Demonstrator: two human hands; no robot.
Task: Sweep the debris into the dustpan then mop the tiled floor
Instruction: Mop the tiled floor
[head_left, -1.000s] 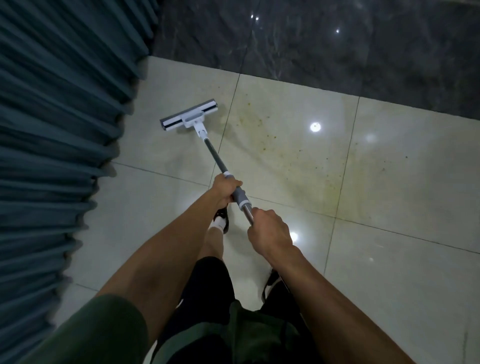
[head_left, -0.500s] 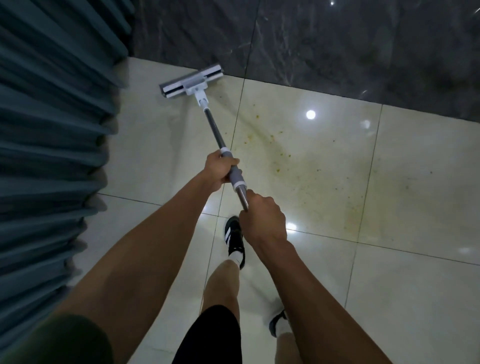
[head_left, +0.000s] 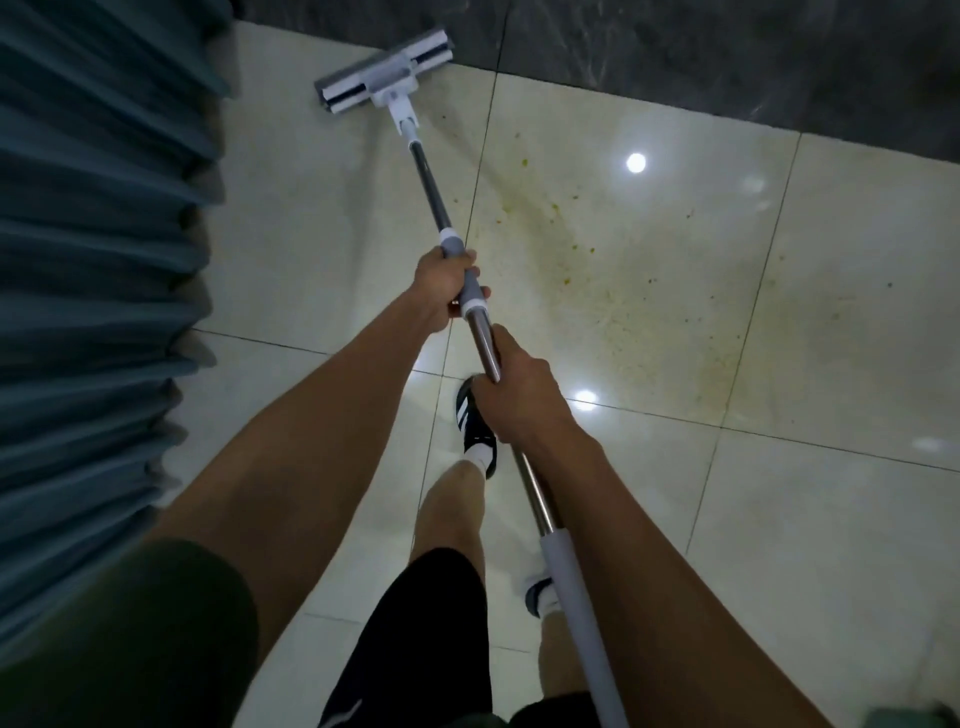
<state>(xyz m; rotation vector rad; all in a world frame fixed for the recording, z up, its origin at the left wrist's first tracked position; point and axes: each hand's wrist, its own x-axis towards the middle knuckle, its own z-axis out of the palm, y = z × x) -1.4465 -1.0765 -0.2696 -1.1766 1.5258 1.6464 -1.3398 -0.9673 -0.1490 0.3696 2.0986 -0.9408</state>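
I hold a flat mop with both hands. Its white and grey head rests on the cream tiled floor, close to the dark marble strip at the far edge. My left hand grips the grey collar on the metal handle. My right hand grips the steel shaft lower down, and the grey foam end passes under my right arm. Yellowish stains with small specks of debris spread over the tile to the right of the handle. No dustpan is in view.
Teal pleated curtains hang along the whole left side, reaching the floor. A dark marble band runs across the top. My black and white shoe stands under the handle, my other foot further back.
The mop head has slid forward across the tile to the dark marble edge. Both hands pushed forward with the handle, and I stepped forward with my front foot.
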